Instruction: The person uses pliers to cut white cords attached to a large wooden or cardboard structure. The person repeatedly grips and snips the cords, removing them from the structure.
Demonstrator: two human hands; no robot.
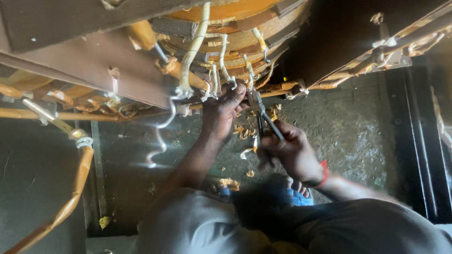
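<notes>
Nearest the camera, grey-clad knees are seen, and below them blue sandals (292, 196) on a stained concrete floor (358, 136) strewn with yellowish paper scraps (242, 131).

Just above, the right hand (294, 153), marked by a red wristband (324, 173), is closed tightly around the handles of a pair of pliers (260, 110); the fingers are wrapped fully round, with no gap visible. The plier jaws are pointed upward and appear to be shut on something small at the lead bundle, though what exactly is gripped cannot be told.

Beside it, the left hand (225, 110) is raised higher. Its fingers are curled and pressed against a paper-wrapped lead (197, 82) where white cloth tape (190, 56) is tied; whether the lead is pinched or merely steadied cannot be told.

Further off, a large coil winding (245, 40) with layered tan insulation is seen, from which several taped leads descend. A loose white tape tail (160, 136) hangs curling to the left, and a long wrapped conductor (70, 202) runs down toward the lower left.

For the step in hand to be done well, it is judged that the lead should be held firmly close to the plier tip, so that the pull is taken by the tie and not by the insulation. The pliers would best be worked in short, controlled motions, the brittle paper wrap being easily torn.
</notes>
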